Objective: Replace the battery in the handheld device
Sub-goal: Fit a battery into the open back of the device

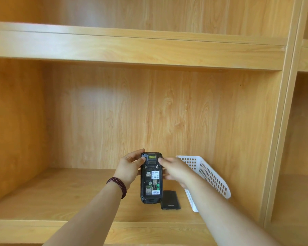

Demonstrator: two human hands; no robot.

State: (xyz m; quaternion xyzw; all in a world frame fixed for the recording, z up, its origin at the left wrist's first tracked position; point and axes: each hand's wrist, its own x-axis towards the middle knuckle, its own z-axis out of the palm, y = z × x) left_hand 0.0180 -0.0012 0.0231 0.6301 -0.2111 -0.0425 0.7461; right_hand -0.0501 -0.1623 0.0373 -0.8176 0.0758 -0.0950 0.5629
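I hold a black handheld device [151, 178] upright above the wooden shelf, its back facing me. The battery bay is uncovered, showing labels and card slots, with no battery in it. My left hand [130, 167] grips the device's upper left edge, thumb on its top corner. My right hand [172, 168] touches the upper right edge, slightly blurred. A flat black battery or cover [170, 200] lies on the shelf just right of the device's lower end.
A white perforated plastic basket [208, 174] stands at the right, partly behind my right forearm. The shelf board [69, 196] stretches out to the left. Another shelf runs above, and an upright panel [281, 139] closes the bay on the right.
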